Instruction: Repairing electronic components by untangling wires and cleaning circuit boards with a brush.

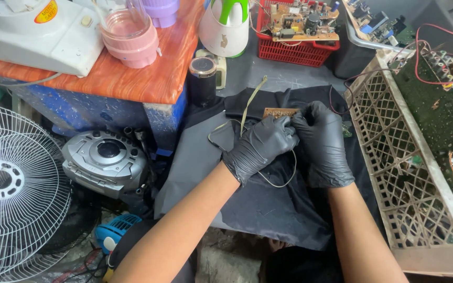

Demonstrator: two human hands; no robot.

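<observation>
Head view shows both gloved hands, left hand point(260, 147) and right hand point(323, 144), pinching a small brown circuit board point(279, 112) over black cloth point(268, 209), hemmed between beige crate point(394, 173) and blue cabinet point(100, 112).

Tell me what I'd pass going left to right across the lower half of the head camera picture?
White fan grille → grey portable stereo → left hand in a black glove → right hand, also gloved → beige lattice crate.
</observation>
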